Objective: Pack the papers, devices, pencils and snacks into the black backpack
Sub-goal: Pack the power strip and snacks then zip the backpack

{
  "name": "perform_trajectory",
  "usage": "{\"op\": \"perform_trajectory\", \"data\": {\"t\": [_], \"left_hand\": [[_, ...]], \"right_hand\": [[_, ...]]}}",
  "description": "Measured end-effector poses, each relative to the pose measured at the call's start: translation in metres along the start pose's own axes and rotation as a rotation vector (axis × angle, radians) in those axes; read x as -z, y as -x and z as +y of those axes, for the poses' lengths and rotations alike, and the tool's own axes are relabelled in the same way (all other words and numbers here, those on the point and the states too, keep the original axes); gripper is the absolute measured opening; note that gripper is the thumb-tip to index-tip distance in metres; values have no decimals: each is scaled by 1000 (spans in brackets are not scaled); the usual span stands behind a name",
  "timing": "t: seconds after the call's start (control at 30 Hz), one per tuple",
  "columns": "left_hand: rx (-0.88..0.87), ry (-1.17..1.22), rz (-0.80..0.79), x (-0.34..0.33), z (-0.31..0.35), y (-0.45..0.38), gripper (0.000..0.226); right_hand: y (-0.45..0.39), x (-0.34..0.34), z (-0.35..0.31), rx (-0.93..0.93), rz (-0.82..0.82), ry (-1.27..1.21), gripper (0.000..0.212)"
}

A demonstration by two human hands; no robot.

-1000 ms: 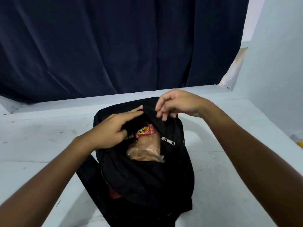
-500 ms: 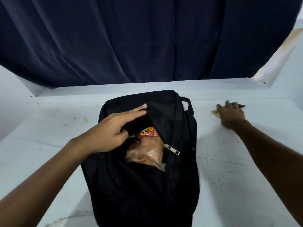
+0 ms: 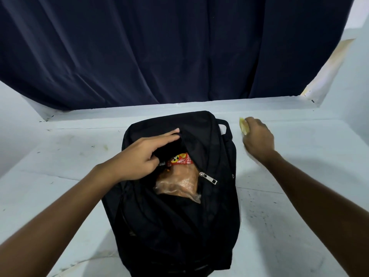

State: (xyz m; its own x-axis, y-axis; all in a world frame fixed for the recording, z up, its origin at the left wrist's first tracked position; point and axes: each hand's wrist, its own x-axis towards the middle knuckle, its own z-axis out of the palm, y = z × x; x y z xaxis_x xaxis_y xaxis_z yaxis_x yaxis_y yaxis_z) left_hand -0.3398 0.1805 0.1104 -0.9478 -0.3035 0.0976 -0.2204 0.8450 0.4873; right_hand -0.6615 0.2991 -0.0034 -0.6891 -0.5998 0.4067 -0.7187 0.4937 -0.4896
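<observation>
Head view looks down on the black backpack point(image 3: 175, 222) lying flat on the white table point(image 3: 289, 226), its top end at twelve o'clock and its carry handle point(image 3: 224, 125) at about one o'clock of the bag. My left hand point(image 3: 146, 156) comes in from eight o'clock and grips the edge of the front pocket, fingers curled over the black fabric and thumb tucked underneath, holding the opening apart. Inside that gap sits a snack packet point(image 3: 180, 159) with a red and yellow printed top, and just below it, toward six o'clock, a clear plastic bag point(image 3: 179, 185) of brownish contents pokes out. A silver zipper pull point(image 3: 208, 178) lies on the fabric at three o'clock of the clear bag, touching the pocket's edge.

My right hand point(image 3: 258, 138) is at two o'clock of the backpack, just beside it and above the table, fingers closed around a small yellowish item point(image 3: 244, 126) that shows only at its far edge; I cannot tell what it is. A dark blue curtain point(image 3: 169, 48) hangs behind the table at twelve o'clock.
</observation>
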Motion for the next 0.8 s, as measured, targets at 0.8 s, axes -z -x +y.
{"op": "perform_trajectory", "data": {"t": [0.8], "left_hand": [[-311, -34, -83, 28, -4, 7, 86]], "right_hand": [[162, 46, -218, 513, -122, 344, 53]]}}
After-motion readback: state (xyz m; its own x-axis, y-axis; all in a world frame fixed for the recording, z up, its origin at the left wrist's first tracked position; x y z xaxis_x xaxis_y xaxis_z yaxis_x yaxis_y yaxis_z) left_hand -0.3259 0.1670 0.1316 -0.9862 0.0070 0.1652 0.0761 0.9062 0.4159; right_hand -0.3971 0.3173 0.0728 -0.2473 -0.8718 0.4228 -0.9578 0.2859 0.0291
